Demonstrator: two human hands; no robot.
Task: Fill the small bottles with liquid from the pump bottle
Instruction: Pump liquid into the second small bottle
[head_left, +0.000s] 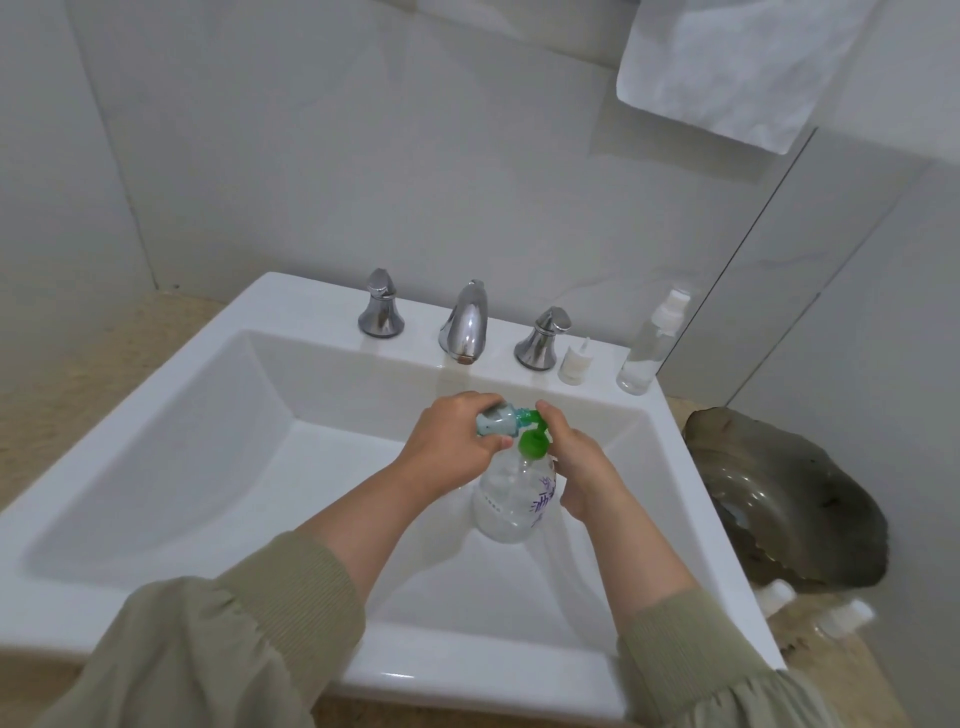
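Head view: left hand wraps its fingers round the tipped small bottle; right hand clutches the pump bottle touching it, over the sink.

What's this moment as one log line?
left hand: holds small bottle at nozzle | right hand: grips pump bottle | place: over sink

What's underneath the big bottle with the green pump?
Only the white sink basin shows under the pump bottle. The bottle itself covers the spot below, so whether it rests there or is held up cannot be seen.
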